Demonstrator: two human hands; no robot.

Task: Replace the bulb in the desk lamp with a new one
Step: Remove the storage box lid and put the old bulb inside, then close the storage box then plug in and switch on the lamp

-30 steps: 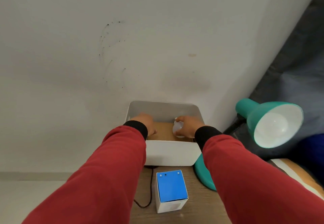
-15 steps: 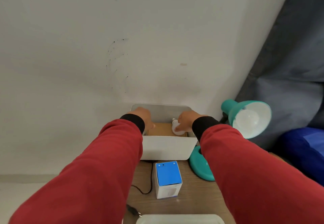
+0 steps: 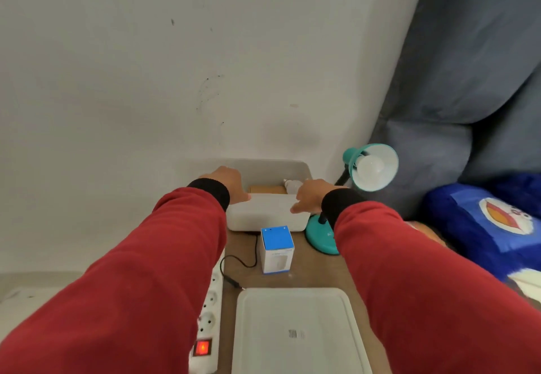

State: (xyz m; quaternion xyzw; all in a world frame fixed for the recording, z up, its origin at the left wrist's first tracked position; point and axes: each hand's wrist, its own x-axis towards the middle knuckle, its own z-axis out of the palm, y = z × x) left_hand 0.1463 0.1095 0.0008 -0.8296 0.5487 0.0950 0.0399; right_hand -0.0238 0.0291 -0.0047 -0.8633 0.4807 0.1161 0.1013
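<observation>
Resting on bin (image 3: 263,218) rim: 2 hands, L hand (image 3: 229,182) & R hand (image 3: 307,196).

- A wooden tabletop (image 3: 243,277) stands against a white wall.
- On it at the back — a white plastic bin (image 3: 265,218).
- Just in front of the bin stands a small blue-topped carton (image 3: 277,249).
- To the right, the teal desk lamp (image 3: 322,239) rests on its round base.
- Nearest lies a flat white lid (image 3: 295,329).
- Along the left edge — a white power strip (image 3: 209,315) with a lit red switch, and a black cable (image 3: 234,265).
</observation>
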